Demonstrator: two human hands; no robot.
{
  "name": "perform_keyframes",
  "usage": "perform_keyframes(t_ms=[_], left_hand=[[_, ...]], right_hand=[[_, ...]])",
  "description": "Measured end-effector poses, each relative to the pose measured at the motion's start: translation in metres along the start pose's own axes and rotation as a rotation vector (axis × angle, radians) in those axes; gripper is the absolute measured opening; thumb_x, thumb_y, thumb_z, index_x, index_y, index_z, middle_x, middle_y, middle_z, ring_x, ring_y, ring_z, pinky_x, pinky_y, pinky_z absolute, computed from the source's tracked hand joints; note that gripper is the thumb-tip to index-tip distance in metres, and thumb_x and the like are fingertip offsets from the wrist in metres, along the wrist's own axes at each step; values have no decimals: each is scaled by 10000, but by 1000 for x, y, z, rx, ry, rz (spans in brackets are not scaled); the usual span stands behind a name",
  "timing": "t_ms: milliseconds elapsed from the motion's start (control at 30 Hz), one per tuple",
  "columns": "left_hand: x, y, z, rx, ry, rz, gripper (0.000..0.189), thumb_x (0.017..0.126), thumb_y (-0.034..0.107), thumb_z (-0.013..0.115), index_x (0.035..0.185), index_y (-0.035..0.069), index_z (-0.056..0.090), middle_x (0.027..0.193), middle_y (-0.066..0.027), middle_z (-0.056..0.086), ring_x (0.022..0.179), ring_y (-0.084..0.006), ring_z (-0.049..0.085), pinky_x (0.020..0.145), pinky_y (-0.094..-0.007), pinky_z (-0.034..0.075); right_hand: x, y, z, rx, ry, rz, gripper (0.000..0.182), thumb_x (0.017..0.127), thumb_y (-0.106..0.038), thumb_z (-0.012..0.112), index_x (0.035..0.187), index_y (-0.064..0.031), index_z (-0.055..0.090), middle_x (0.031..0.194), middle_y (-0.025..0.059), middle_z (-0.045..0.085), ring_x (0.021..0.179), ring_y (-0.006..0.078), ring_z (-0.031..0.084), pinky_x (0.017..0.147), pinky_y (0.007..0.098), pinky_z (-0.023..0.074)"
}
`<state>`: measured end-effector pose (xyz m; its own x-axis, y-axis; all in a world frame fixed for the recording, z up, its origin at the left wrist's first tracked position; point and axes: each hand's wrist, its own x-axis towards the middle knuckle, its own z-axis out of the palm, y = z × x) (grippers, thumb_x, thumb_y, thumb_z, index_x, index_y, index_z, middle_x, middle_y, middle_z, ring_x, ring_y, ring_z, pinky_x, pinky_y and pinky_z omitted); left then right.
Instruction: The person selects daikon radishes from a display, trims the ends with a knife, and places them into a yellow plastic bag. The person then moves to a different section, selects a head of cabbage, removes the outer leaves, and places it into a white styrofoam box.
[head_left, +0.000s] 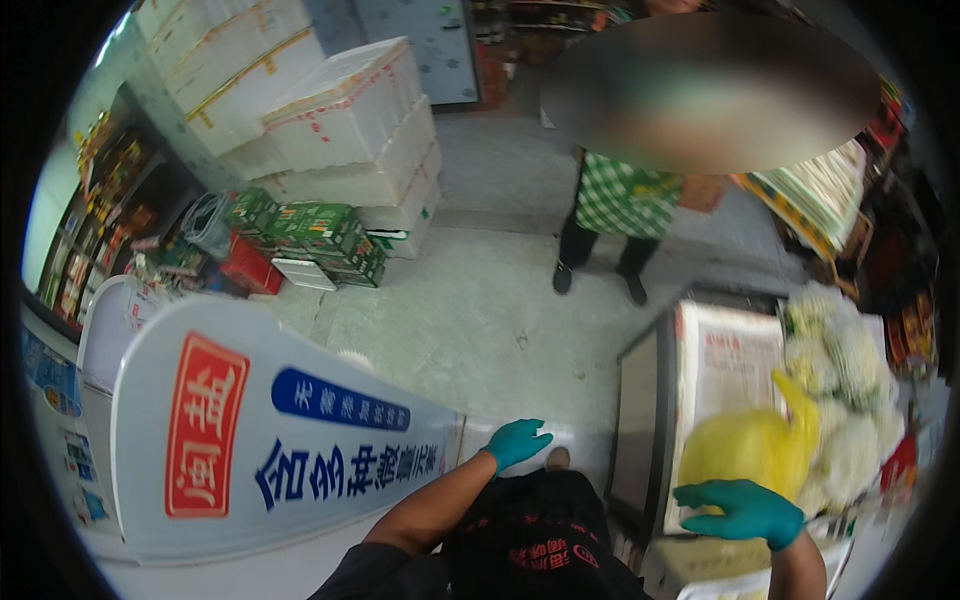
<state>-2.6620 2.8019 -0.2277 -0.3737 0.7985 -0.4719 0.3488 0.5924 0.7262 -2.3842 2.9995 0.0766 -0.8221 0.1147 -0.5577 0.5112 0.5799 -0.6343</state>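
My left hand (519, 444), in a teal glove, hangs in front of my body above the floor with nothing in it. The large white sign panel (300, 337) with red and blue printing stands to its left. My right hand (742, 511), gloved alike, has its thumb apart from the fingers over the near end of the vegetable stand. It overlaps the lower part of a tied yellow plastic bag (739, 446); whether it touches the bag I cannot tell. Beyond the bag lie pale wrapped cauliflowers (855, 375) and a printed white foam box lid or sheet (735, 345).
White foam boxes (352, 112) are stacked at the far left behind green cartons (315, 232) and a red box (251, 266). A person in a green checked apron (626, 195) stands ahead on the grey floor (480, 300). The stand's dark edge (645, 405) runs along my right.
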Motion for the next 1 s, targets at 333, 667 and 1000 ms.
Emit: perform_keyframes(t_ms=[333, 667, 1000], left_hand=[[227, 10, -224, -1178, 241, -99, 650, 895, 604, 447, 1212, 53, 581, 1036, -54, 628, 925, -150, 571, 864, -291, 448], [394, 29, -447, -1526, 355, -7, 455, 918, 467, 535, 1178, 94, 564, 1049, -46, 614, 892, -141, 584, 777, -297, 483], [578, 9, -627, -1508, 567, -65, 331, 934, 296, 566, 1163, 57, 572, 981, -34, 618, 848, -118, 585, 727, -260, 486]], right_hand=[[492, -63, -90, -442, 712, -347, 613, 837, -269, 603, 1314, 61, 404, 1169, 252, 546, 1002, 372, 564, 866, 425, 455], [773, -167, -234, -540, 896, -198, 952, 758, -371, 665, 1453, 21, 146, 1419, 249, 308, 1266, 369, 367, 1068, 529, 243], [985, -206, -392, -428, 769, -443, 970, 757, -464, 656, 1466, -35, 150, 1427, 205, 330, 1311, 331, 332, 1073, 556, 214]])
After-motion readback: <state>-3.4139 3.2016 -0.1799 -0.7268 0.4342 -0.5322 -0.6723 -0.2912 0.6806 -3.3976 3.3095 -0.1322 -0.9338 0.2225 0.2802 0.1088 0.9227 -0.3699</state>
